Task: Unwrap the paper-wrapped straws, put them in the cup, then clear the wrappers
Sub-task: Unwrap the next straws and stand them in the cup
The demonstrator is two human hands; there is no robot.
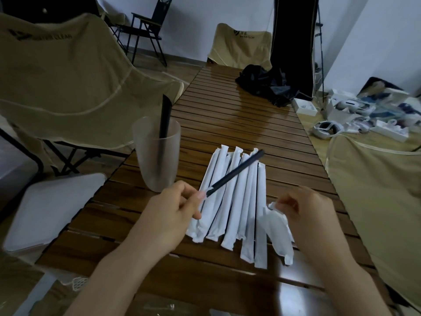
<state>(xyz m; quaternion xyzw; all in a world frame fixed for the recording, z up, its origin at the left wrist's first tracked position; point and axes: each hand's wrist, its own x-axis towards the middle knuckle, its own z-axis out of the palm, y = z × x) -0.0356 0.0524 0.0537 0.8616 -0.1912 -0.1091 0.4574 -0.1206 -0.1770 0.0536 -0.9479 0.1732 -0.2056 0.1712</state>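
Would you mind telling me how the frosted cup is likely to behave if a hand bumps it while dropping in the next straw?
The cup looks like thin plastic, so probably light. It is tall, narrows toward its base, and holds only one black straw leaning above the rim, so a sideways knock would likely tip it. On the slatted table it might slide rather than grip.

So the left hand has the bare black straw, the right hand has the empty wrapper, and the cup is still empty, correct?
Not quite: the cup is not empty. The head view shows one black straw already standing in it. The rest holds: the left hand pinches the bare black straw, and the right hand holds the empty wrapper.
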